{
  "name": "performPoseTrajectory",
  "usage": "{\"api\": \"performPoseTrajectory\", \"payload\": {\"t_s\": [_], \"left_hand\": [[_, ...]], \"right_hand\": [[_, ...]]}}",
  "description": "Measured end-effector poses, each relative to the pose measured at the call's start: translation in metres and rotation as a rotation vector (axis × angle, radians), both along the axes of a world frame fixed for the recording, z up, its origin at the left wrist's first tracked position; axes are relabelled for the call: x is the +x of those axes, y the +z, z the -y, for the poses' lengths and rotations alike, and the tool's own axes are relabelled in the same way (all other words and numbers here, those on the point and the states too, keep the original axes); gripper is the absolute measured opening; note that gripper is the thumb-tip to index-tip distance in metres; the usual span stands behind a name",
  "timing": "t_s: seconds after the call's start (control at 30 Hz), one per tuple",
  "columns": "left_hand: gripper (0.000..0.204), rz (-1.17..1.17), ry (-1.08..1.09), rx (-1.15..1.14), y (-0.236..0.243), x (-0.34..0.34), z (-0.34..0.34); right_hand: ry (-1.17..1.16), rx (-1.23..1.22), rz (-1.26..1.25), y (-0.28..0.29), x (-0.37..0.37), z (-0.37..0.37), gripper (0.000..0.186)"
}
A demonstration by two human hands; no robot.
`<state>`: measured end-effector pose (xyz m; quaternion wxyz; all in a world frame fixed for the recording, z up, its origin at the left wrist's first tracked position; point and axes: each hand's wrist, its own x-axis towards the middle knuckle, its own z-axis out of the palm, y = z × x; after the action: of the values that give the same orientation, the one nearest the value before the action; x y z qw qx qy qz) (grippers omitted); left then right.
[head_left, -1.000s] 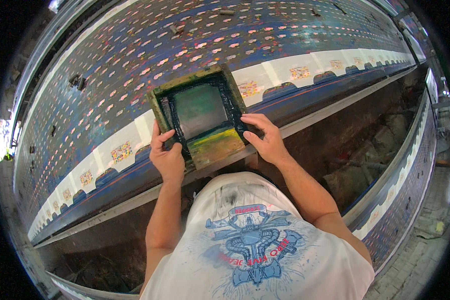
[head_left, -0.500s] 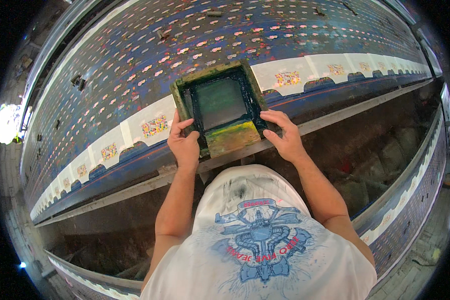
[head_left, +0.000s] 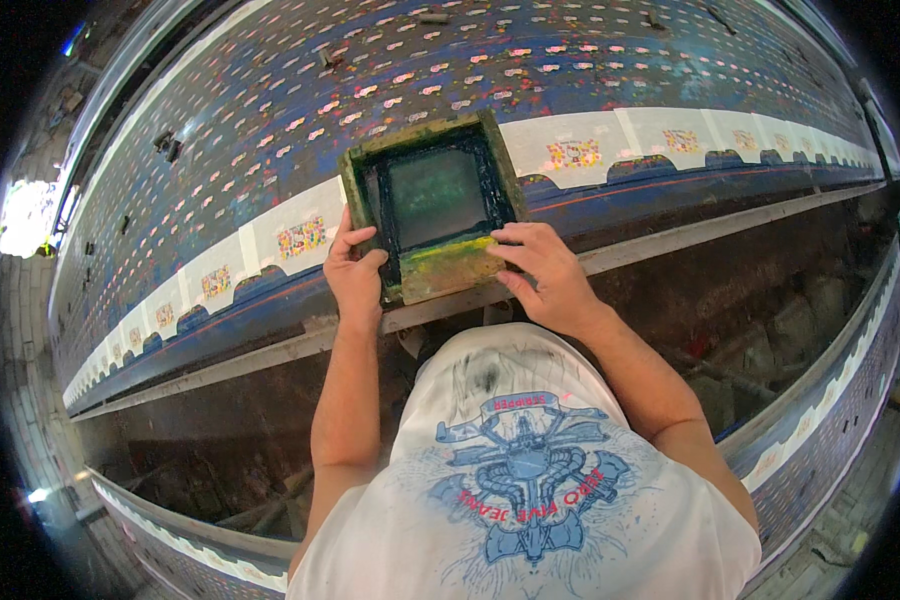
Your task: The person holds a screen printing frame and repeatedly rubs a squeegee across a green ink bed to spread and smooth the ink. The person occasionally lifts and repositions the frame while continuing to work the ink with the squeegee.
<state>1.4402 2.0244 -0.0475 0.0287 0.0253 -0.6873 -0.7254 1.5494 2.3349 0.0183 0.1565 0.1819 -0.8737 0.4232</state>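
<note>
A square, ink-stained screen-printing frame (head_left: 355, 205) with a dark green mesh (head_left: 437, 197) rests tilted over the near edge of the long table. Across its near side lies a flat block (head_left: 445, 272), stained yellow and green. My left hand (head_left: 355, 270) is closed on the frame's left side near the lower corner, thumb on top. At the block's right end is my right hand (head_left: 542, 270), fingers and thumb apart, fingertips over or touching its edge. The hand covers the frame's lower right corner.
White sheets with colourful prints (head_left: 574, 153) run along the table's near side, left and right of the frame. Many small printed marks cover the dark tabletop (head_left: 300, 100). A pale rail (head_left: 660, 240) edges the table. Behind me runs another table (head_left: 820, 420).
My right hand has left the frame's right side and moved left to the block's end. The frame has shifted slightly left in view, with my left hand still on it.
</note>
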Motion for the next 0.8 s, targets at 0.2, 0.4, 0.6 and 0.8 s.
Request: {"api": "performPoseTrajectory", "payload": {"t_s": [0.2, 0.4, 0.6, 0.8], "left_hand": [[0.036, 0.003, 0.008, -0.007, 0.002, 0.001, 0.001], [0.033, 0.031, 0.006, -0.003, 0.005, 0.000, -0.001], [0.026, 0.001, 0.036, -0.042, -0.005, -0.002, -0.003], [0.024, -0.041, 0.011, -0.090, -0.013, -0.002, -0.003]], "right_hand": [[0.118, 0.245, -0.092, 0.009, -0.013, 0.031, 0.040], [0.239, 0.588, 0.006, 0.015, -0.046, 0.044, 0.025], [0.337, 0.600, 0.157, 0.043, -0.116, 0.030, 0.029], [0.218, 0.547, 0.191, 0.035, -0.189, 0.024, 0.031]]}}
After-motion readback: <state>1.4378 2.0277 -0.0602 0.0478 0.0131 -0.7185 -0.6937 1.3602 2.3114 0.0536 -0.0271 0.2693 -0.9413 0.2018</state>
